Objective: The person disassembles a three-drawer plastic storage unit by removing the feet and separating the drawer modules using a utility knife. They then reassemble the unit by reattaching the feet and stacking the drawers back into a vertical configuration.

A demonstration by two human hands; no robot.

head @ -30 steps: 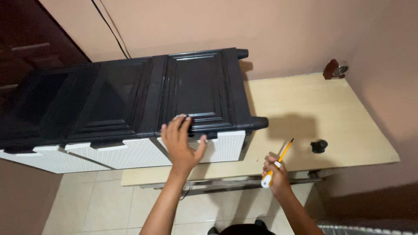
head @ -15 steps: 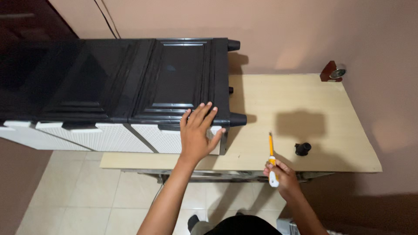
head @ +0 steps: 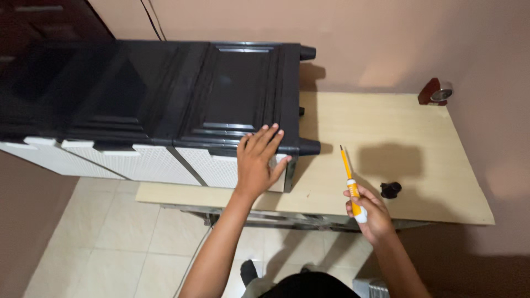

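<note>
Leftmost, the black-and-white plastic cabinet [head: 165,116] lies on its side across the wooden table [head: 397,143], and the left hand [head: 259,160] rests flat and open on its lower corner, best kept pressing so it cannot rock. Further right, the right hand [head: 369,212] grips an orange screwdriver [head: 351,179] near a small black knob [head: 390,190]. The cabinet's far left end is cut off, and the object at the table's back corner is unclear.

We see bare pale wooden tabletop [head: 386,127] right of the black plastic drawer cabinet [head: 165,105]; 1 small black knob [head: 390,190] interrupts it.
</note>
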